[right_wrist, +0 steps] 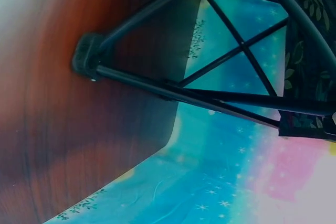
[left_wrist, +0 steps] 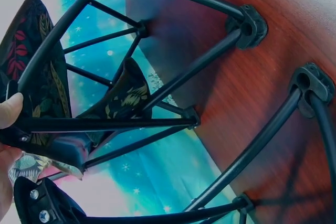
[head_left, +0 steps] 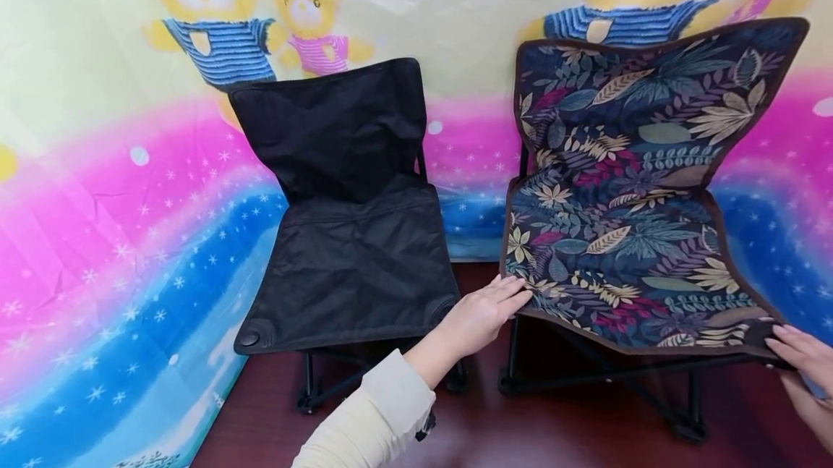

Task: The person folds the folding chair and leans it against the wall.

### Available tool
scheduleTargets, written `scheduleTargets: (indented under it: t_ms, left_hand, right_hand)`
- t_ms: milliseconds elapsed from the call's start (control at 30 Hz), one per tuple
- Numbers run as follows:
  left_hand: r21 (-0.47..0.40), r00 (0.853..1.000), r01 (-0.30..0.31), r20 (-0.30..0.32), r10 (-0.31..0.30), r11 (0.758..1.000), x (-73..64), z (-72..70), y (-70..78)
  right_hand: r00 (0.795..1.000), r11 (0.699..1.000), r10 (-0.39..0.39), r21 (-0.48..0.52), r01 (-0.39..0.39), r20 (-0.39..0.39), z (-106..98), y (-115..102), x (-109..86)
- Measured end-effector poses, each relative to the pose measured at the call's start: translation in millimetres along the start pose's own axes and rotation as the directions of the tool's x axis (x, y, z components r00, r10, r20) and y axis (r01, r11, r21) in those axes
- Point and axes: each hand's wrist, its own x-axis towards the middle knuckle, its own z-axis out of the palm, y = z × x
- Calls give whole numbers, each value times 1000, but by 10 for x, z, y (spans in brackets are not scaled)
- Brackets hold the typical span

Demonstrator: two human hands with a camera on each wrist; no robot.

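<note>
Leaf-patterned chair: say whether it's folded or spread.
Spread: the leaf-patterned chair stands upright, its seat and backrest opened out, its legs splayed beneath.

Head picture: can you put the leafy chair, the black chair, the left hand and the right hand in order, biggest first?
1. Leafy chair
2. Black chair
3. Left hand and right hand: unsure, because the picture's edge cuts the right one off.

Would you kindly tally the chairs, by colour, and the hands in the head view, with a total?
Black chair: 1
Patterned chair: 1
Hands: 2, the left hand and the right hand
Total: 4
</note>
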Motion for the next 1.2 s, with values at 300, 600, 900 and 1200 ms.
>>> scheduleTargets:
  t_ms: [300, 600, 900, 1200]
  left_hand:
    - [-74, 993, -5, -114, -4, 997, 33, -10, 38]
    - [-54, 994, 20, -106, -26, 998, 75, -68, 54]
    - [-127, 988, 30, -148, -49, 991, 107, -97, 85]
    - [-117, 978, 8, -207, -33, 993, 181, -163, 73]
  right_hand:
    - [1000, 1000, 2, 19, -2, -19, -10, -73, 109]
    - [1000, 998, -21, 56, 22, -17, -34, -148, 239]
    - [1000, 998, -25, 55, 26, -19, -40, -215, 329]
    - [999, 1000, -23, 3, 23, 26, -39, -296, 456]
